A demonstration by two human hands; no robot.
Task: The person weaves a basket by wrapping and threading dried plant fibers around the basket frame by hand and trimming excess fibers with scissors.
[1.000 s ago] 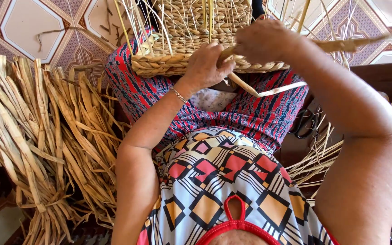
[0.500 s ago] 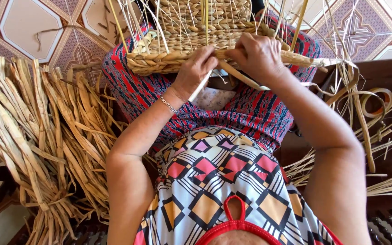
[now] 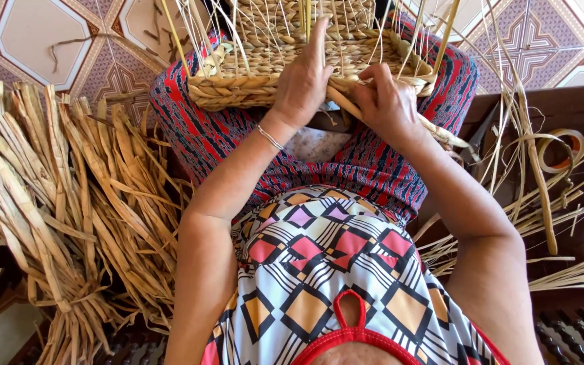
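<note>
woven basket (image 3: 265,84): on the lap, long axis left to right, open stakes pointing away from the body. since the earlier frame the right hand (image 3: 385,101) has dropped onto the rim, pinching a flat strand (image 3: 441,132); left hand (image 3: 303,81) lies spread over the rim. dried leaf bundle (image 3: 49,203) beside the left arm.

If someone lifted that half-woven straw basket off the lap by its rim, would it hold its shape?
Probably mostly: the basket has a thick braided rim, so it looks fairly stiff. The loose upright strands would likely flop and sway. Made of dried fibre, it is probably light.
</note>
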